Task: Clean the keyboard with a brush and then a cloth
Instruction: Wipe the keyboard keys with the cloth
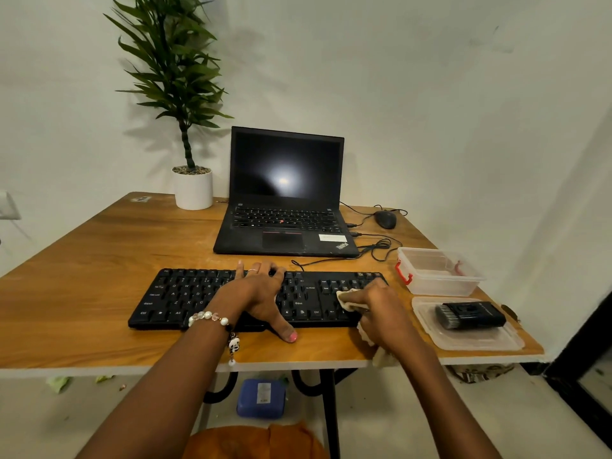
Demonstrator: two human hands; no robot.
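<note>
A flat black plastic keyboard (258,298) is lying on the wooden-topped table (99,260), near its front edge, in front of an open black laptop (284,200). The left hand (261,293) is resting across the middle of the keyboard with its fingers spread and nearly straight, the fingertips reaching the far rim and the thumb lying over the near edge onto the table. The right hand (381,309) is pressing a crumpled cream cloth (351,298) onto the keys at the keyboard's right end; its fingers are curling round the cloth, and a loose end is hanging out under the wrist past the table edge. A small black brush (470,315) with grey bristles is lying on a clear plastic lid (477,339) just right of the keyboard, apart from both hands. Behind the lid, a clear plastic box (437,276) with red clips is sitting open.
</note>
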